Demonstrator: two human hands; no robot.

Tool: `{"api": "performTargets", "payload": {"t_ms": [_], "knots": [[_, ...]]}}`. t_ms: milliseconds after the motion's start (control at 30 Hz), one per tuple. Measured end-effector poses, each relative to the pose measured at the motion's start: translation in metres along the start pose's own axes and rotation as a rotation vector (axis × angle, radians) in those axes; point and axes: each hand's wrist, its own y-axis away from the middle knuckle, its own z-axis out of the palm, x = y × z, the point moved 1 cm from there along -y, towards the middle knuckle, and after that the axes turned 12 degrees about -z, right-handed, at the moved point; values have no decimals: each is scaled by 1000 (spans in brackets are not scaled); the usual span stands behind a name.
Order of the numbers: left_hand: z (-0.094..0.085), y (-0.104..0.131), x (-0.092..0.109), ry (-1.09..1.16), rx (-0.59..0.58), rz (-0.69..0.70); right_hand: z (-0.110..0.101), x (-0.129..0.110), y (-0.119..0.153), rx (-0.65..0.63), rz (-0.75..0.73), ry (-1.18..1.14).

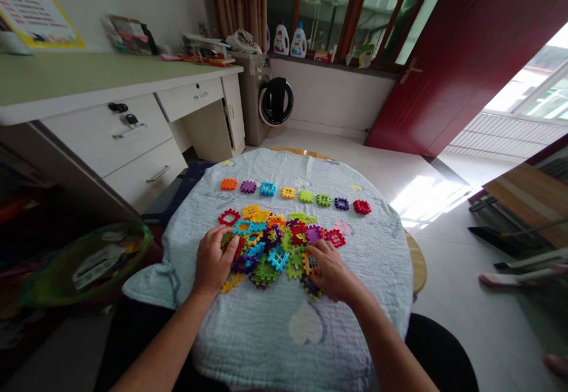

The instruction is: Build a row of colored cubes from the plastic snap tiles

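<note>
A heap of colourful plastic building tiles (266,264) with notched edges lies on the cloth-covered table. At its left side my left hand (215,260) rests with fingers curved over red and green tiles, the thumb held apart. My right hand (331,269) lies against the heap's right side, its fingers apart and touching a yellow window tile (312,263). Neither hand visibly lifts a tile. Behind the heap runs a spaced row of tiles, from an orange one (229,185) at the left, past a yellow window tile (288,192), to a red stack (362,206) at the right.
A pale blue cloth (355,333) covers the round table. To the left stand a desk with drawers (128,137) and a green basket (89,285). A washing machine (252,96) is at the back, a red door (426,66) to the right.
</note>
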Motion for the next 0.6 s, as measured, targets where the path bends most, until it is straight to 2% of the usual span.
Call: {"api": "performTargets", "payload": {"t_ms": [200, 367, 500, 600], "knots": [[-1, 0, 1, 2, 4, 13, -8, -10, 1, 31, 6, -9], [0, 1, 1, -9, 18, 11, -43, -6, -12, 92, -55, -58], [0, 1, 0, -33, 33, -10, -69, 15, -57, 166, -29, 24], [-1, 2, 0, -27, 30, -20, -70, 34, -105, 195, 39, 109]]}}
